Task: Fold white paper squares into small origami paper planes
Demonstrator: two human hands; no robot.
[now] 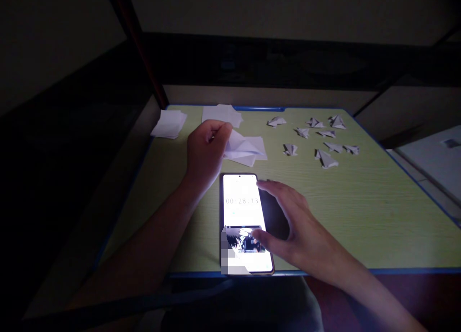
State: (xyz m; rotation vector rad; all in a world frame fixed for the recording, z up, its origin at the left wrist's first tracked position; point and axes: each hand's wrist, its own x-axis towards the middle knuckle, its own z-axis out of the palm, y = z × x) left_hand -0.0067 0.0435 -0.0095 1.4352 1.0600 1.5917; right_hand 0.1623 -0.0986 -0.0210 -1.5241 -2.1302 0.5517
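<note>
My left hand [206, 152] is closed, pinching a partly folded sheet of white paper [239, 147] between thumb and fingers. Loose white sheets [260, 147] lie on the table just behind that paper. Below it a lit phone [241, 190] lies flat near the table's front edge, showing a timer at 00:28:13 and a small video window. My right hand [291, 217] is at the phone's right side, thumb over the video window and fingers by the upper right edge, spread apart with nothing held.
Several small folded paper figures [326, 159] are scattered at the back right. Two stacks of white paper, one at the far left [168, 124] and one at the back [220, 115], lie on the blue-edged, light green table [360, 226]. The surroundings are dark.
</note>
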